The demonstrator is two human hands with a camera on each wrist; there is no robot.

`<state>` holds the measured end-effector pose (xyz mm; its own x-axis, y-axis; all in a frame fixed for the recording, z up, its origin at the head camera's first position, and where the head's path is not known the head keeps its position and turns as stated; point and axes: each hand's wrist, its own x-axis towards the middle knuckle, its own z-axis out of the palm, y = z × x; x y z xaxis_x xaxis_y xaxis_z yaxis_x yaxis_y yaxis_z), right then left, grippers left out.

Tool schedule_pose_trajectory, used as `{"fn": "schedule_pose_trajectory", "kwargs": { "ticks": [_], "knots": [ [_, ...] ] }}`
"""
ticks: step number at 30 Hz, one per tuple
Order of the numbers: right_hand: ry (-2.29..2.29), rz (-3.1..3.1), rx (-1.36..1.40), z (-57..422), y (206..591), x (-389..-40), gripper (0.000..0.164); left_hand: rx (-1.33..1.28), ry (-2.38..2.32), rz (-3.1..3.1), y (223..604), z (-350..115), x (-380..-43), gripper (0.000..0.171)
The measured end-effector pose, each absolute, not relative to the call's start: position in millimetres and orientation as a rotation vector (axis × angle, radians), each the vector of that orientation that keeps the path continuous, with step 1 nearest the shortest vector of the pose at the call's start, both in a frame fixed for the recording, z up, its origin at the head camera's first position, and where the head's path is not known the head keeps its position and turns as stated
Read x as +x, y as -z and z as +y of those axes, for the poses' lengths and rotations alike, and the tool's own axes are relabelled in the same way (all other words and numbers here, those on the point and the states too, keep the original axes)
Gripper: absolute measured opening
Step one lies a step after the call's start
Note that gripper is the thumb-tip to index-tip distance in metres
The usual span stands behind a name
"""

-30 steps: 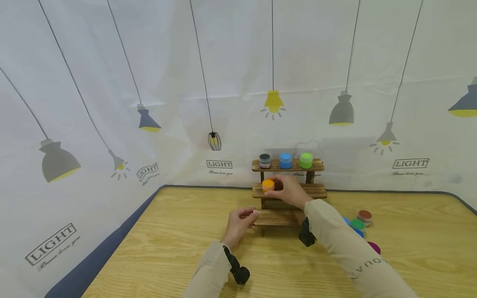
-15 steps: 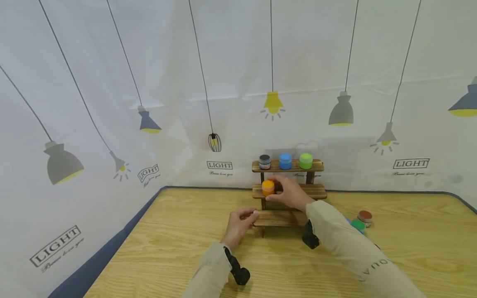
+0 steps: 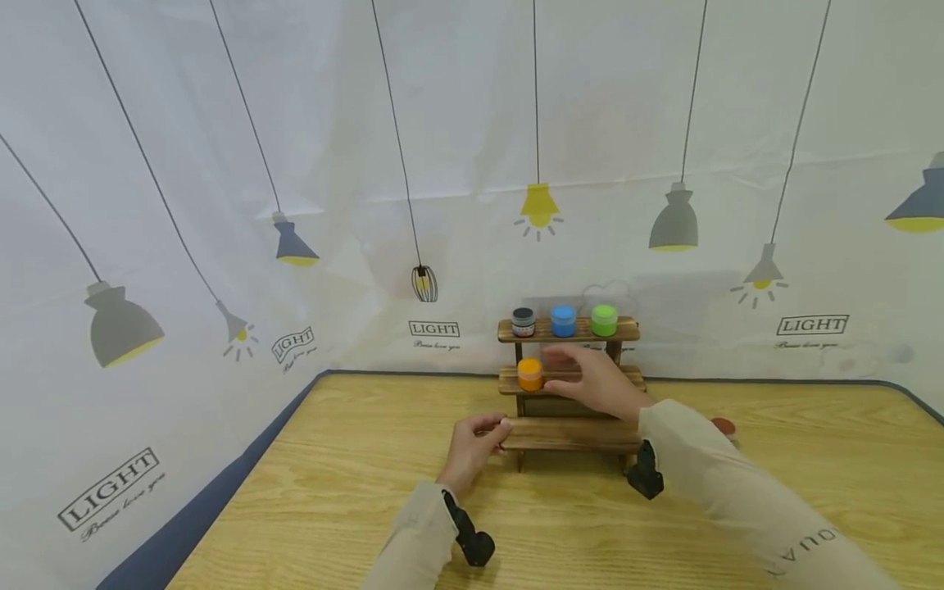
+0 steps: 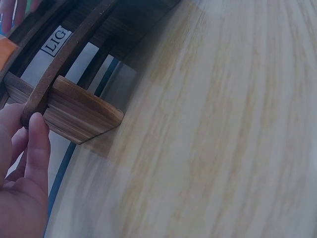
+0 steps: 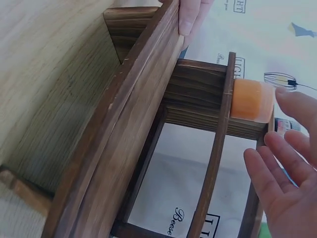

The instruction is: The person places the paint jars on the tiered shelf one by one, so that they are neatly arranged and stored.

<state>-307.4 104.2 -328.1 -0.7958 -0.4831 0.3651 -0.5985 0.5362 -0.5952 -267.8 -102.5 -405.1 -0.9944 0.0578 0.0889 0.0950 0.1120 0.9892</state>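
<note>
A three-step wooden display stand [image 3: 571,434] stands against the back of the table. My left hand [image 3: 472,451] pinches the left end of its lowest shelf between thumb and fingers, as the left wrist view shows closely. On the left part of the middle shelf sits an orange paint jar [image 3: 529,374]. My right hand [image 3: 597,381] is just right of that jar, fingers spread and holding nothing; in the right wrist view a gap shows between the fingertips and the orange jar. The top shelf carries a black-lidded jar [image 3: 523,322], a blue jar [image 3: 564,321] and a light green jar [image 3: 604,320].
A brown-lidded jar [image 3: 724,428] lies on the wooden table [image 3: 354,475] right of the stand, partly behind the right sleeve [image 3: 737,475]. Behind the table hangs a white cloth [image 3: 472,164] printed with lamps.
My right hand has let go of the orange jar and drawn back to the right, its sleeve now covering most of the jars on the table. The left hand stays in place.
</note>
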Motion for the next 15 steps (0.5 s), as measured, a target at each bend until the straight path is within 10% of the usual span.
{"fn": "schedule_pose_trajectory", "kwargs": {
  "ticks": [15],
  "knots": [
    [-1.229, -2.559, 0.969, 158, 329, -273, 0.036, -0.131, 2.071, -2.314, 430, -105, -285, 0.033]
  ]
}}
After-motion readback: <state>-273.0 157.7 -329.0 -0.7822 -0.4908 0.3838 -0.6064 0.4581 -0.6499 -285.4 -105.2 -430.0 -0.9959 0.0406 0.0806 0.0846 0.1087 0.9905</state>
